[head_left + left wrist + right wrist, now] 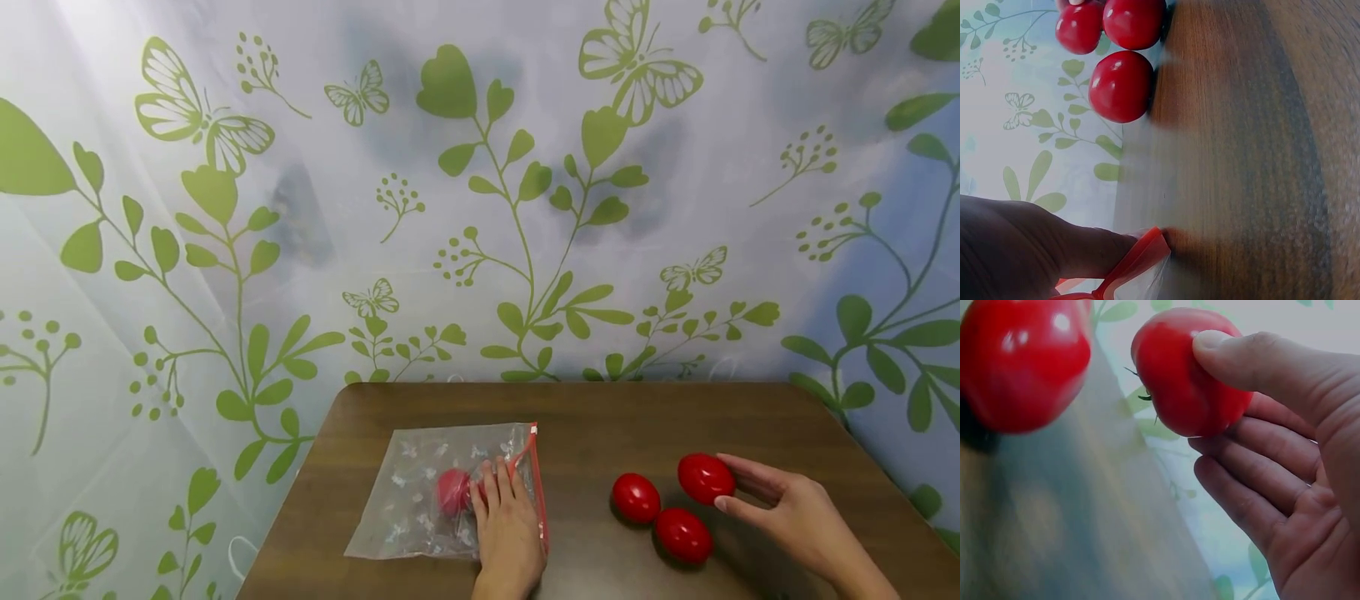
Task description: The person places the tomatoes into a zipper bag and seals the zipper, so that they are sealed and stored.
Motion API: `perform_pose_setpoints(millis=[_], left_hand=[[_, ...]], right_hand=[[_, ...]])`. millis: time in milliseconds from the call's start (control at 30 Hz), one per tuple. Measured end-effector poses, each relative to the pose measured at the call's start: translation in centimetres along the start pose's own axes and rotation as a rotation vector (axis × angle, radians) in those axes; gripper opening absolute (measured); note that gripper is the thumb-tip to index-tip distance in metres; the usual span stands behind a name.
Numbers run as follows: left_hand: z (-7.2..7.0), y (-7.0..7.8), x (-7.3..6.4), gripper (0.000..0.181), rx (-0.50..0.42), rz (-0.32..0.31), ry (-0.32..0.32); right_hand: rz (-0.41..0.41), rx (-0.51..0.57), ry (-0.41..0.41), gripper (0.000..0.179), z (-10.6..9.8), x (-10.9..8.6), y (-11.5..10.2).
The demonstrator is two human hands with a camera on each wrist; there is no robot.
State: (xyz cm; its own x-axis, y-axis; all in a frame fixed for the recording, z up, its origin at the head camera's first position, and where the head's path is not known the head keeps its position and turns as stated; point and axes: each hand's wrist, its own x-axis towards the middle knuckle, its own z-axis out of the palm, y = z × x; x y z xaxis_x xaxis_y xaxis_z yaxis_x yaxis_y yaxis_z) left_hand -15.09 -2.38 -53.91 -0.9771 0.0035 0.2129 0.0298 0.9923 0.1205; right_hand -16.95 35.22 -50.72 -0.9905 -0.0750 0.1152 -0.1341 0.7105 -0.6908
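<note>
While the right hand pinches a tomato between its thumb and fingers, the left hand lies across a clear plastic bag, its fingers stretched over the bag near the red strip along one edge. Whether the left hand also pinches the plastic, I cannot tell. The right hand's grip is narrow, just round the fruit, and the tomato is raised off the brown table. Near it, two more tomatoes, one beside the other, rest on the wood; whether they touch is hard to say.

Inside the bag shows a round red shape, dulled by the printed plastic, and more red next to it, partly hidden under the left fingers. Both forearms are cut off by the lower edge of the head view.

The left wrist view shows the thumb against the red strip, which the head view hides; its tip is lost behind the strip. There the held tomato is cut off at the top, with only fingertips visible above it. The right wrist view alone shows thin green stem leaves on the held tomato; the large tomato at the left is cropped.
</note>
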Motion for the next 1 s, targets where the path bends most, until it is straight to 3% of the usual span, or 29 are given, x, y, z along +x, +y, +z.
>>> perform_pose_setpoints(millis=[333,1000], left_hand=[[-0.1,-0.1,0.3,0.105,0.006,0.017,0.014],[0.0,0.1,0.3,0.106,0.021,0.002,0.001]], right_hand=[[-0.033,0.017,-0.068,0.069,0.5,1.0,-2.7],[-0.090,0.150,-0.178,0.067,4.1,2.4,-6.5]])
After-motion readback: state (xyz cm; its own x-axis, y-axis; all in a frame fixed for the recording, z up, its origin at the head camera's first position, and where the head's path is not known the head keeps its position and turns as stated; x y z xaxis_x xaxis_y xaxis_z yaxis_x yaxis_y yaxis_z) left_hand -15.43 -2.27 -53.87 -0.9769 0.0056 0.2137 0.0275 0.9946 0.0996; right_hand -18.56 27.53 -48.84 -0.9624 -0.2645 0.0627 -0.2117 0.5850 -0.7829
